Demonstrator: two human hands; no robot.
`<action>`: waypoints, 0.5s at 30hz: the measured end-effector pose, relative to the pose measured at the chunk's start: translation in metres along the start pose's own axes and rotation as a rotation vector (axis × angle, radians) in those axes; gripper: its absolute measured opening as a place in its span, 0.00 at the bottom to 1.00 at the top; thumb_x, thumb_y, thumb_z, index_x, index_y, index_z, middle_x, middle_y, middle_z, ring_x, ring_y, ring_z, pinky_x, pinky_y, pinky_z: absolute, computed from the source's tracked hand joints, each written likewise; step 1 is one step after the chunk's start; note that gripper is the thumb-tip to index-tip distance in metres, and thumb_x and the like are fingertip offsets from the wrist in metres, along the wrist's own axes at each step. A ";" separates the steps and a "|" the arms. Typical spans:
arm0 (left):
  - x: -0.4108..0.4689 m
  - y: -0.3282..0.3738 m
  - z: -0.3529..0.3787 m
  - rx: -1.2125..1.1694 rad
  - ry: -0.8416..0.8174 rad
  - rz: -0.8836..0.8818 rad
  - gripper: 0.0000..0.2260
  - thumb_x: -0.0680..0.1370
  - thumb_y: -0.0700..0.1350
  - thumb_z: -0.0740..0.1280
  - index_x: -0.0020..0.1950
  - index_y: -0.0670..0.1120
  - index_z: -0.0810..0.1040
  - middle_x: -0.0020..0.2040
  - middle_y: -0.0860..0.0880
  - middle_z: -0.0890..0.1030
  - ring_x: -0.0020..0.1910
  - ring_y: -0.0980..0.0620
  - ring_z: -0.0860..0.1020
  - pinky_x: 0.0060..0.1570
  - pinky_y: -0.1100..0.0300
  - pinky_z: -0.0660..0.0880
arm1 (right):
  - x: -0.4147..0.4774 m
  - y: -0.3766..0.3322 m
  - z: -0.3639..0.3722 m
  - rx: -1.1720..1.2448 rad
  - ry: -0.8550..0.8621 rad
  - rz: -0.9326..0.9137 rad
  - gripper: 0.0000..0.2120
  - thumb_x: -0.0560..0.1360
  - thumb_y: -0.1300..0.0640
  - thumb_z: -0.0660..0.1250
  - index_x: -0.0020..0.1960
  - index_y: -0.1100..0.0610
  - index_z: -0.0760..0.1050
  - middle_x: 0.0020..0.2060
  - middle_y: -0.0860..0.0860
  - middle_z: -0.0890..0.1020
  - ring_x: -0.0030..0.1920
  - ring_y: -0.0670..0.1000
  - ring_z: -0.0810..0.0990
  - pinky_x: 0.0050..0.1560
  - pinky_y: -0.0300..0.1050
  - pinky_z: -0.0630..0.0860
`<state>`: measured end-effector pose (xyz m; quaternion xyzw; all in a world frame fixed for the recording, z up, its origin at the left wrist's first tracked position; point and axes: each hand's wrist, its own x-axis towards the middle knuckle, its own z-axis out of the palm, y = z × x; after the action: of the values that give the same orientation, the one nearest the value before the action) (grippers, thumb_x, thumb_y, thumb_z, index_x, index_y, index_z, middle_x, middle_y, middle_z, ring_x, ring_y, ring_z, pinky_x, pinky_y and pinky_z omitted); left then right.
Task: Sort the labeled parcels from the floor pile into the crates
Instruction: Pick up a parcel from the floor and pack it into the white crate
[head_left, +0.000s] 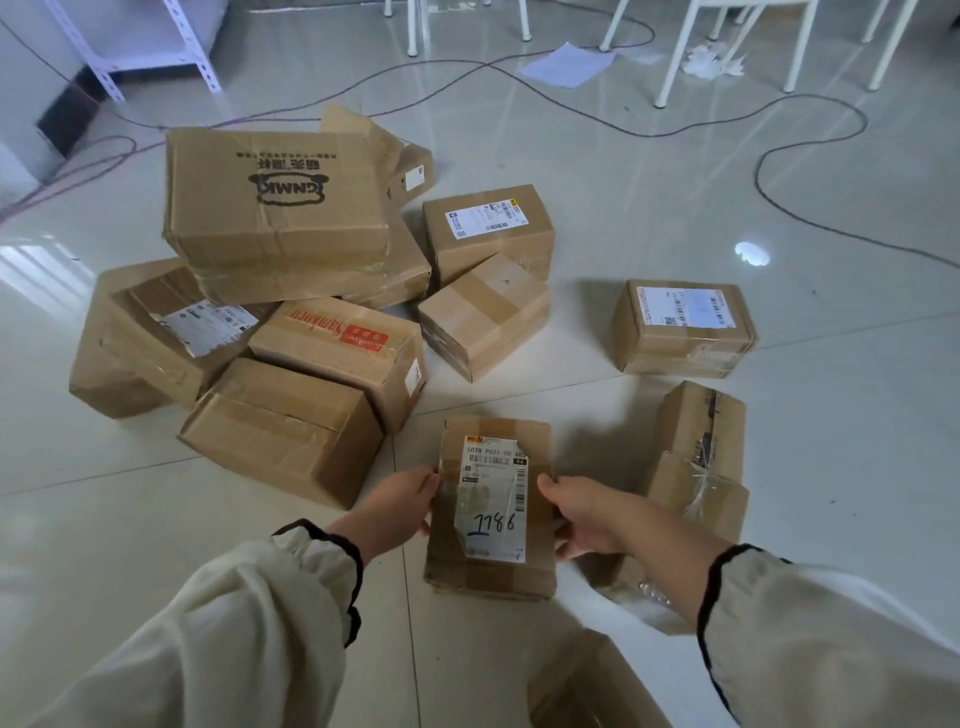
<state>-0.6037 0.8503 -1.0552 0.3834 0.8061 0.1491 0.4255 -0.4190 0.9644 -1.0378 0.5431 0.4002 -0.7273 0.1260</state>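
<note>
Parcel (491, 512) with a handwritten label lies between the two hands. The left grip (402, 506) clasps its left edge, and the right grip (582, 519) clasps its right edge.

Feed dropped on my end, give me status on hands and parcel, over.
Left hand and right hand each grip a side of the flat brown cardboard parcel, white label up. No crate in view. Pile of brown cardboard boxes ahead, apart from it.
</note>
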 end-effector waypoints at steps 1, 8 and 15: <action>-0.003 0.007 -0.002 0.004 0.025 -0.004 0.15 0.83 0.49 0.52 0.53 0.44 0.75 0.47 0.45 0.80 0.44 0.48 0.79 0.51 0.51 0.78 | -0.005 -0.002 0.002 0.008 0.006 -0.011 0.14 0.83 0.50 0.50 0.61 0.57 0.67 0.48 0.58 0.77 0.46 0.57 0.77 0.52 0.57 0.73; -0.085 0.099 -0.066 0.058 0.190 0.012 0.12 0.83 0.47 0.51 0.55 0.44 0.72 0.49 0.44 0.80 0.50 0.44 0.78 0.54 0.47 0.76 | -0.123 -0.054 0.007 0.119 0.061 -0.119 0.12 0.83 0.52 0.52 0.56 0.55 0.72 0.49 0.54 0.79 0.53 0.57 0.77 0.58 0.58 0.75; -0.219 0.304 -0.223 0.092 0.200 0.229 0.12 0.83 0.48 0.52 0.52 0.43 0.72 0.49 0.44 0.79 0.48 0.45 0.78 0.53 0.48 0.75 | -0.383 -0.182 -0.019 0.081 0.165 -0.271 0.13 0.83 0.51 0.52 0.60 0.55 0.71 0.51 0.54 0.79 0.51 0.57 0.77 0.49 0.54 0.78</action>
<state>-0.5571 0.9075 -0.6253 0.4753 0.8013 0.1971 0.3052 -0.3737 0.9997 -0.6168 0.5467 0.4492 -0.7061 -0.0288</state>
